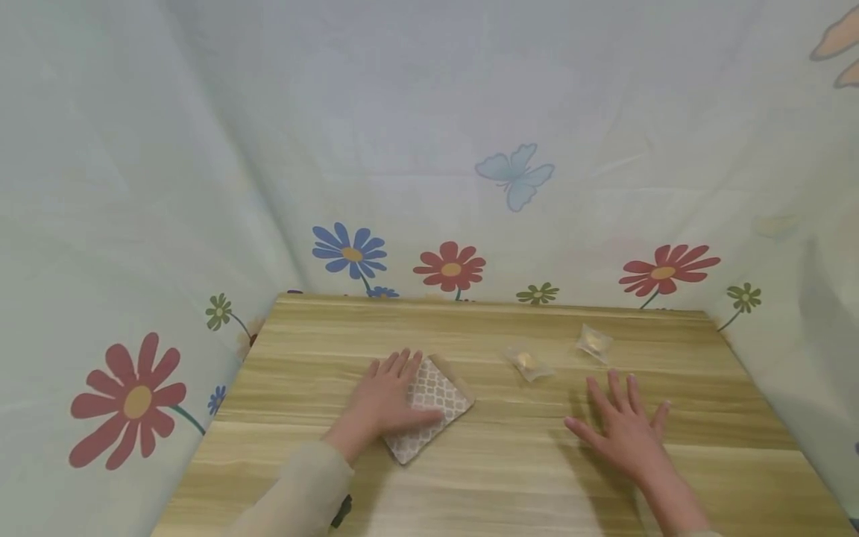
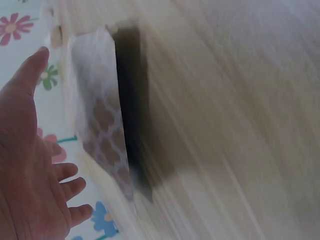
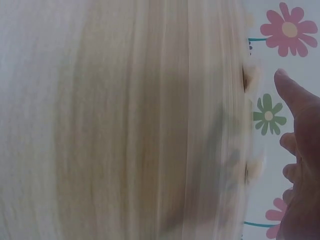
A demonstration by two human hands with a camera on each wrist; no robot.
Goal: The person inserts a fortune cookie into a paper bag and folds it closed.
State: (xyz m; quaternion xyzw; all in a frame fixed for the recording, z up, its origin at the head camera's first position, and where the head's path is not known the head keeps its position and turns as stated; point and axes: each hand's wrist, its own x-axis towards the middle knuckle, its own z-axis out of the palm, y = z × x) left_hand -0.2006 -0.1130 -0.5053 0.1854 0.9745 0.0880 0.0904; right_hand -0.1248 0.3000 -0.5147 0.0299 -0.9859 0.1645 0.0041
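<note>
A flat, grey-and-white lattice-patterned packet (image 1: pixel 439 389) lies slantwise on the wooden table, a plain tan strip along its upper right edge. Over its left part is my left hand (image 1: pixel 384 401), fingers extended and thumb stretched across the pattern. Whether the palm presses on it cannot be told; in the left wrist view the hand (image 2: pixel 30 160) appears beside the packet (image 2: pixel 97 100). My right hand (image 1: pixel 627 436) hovers over the table with spread fingers, holding nothing. Beyond its fingertips lie two small clear wrappers with yellowish contents, one wrapper (image 1: pixel 526 362) left of the other wrapper (image 1: pixel 594 343).
The wood-grain table (image 1: pixel 496 485) ends at a back edge against a pale curtain (image 1: pixel 403 112) printed with flowers and a butterfly. The curtain also hangs along both sides. A small dark object (image 1: pixel 341 512) shows beside the left sleeve (image 1: pixel 302 485).
</note>
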